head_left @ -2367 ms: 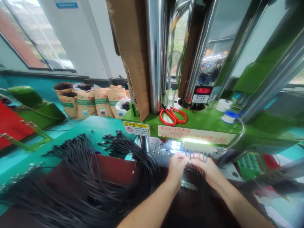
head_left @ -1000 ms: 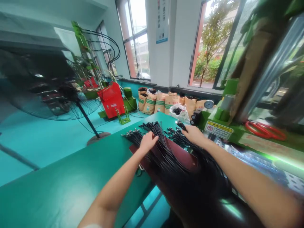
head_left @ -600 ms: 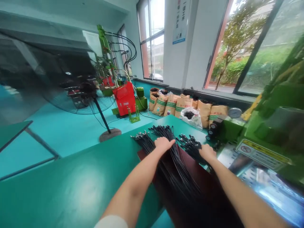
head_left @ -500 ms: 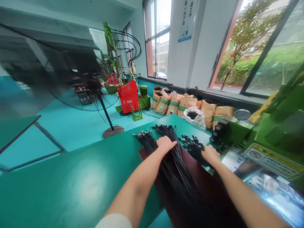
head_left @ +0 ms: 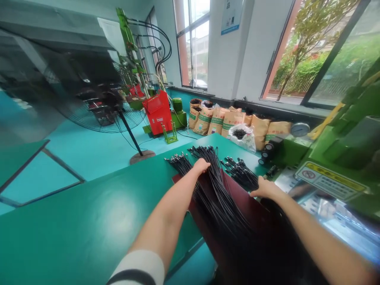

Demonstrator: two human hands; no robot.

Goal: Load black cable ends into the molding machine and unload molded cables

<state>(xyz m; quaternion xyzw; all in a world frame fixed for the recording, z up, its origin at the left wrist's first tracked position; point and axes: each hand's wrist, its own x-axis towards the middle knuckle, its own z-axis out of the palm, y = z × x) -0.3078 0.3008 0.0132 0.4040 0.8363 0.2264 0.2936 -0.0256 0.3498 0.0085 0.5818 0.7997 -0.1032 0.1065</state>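
Three cable bundles [head_left: 221,186] seem mid-arrangement, next needing alignment; I cannot tell if left hand [head_left: 202,166] or right hand [head_left: 267,188] fingers grip.

There are two hands [head_left: 202,165] [head_left: 268,188], three bundles of black cables [head_left: 205,202] [head_left: 223,194] [head_left: 241,173], one worktop [head_left: 89,213] beneath them, one standing fan [head_left: 102,97], one pressure gauge [head_left: 300,129], one warning label [head_left: 331,181], one white sack [head_left: 246,141] in front and at least six brown sacks [head_left: 260,132], their exact number hidden.

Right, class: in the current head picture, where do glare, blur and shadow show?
Head view: pale glare on the smooth green tabletop; head view: the black wire-caged stand fan looks smeared; head view: the long thin black cables fade into darkness lower down.
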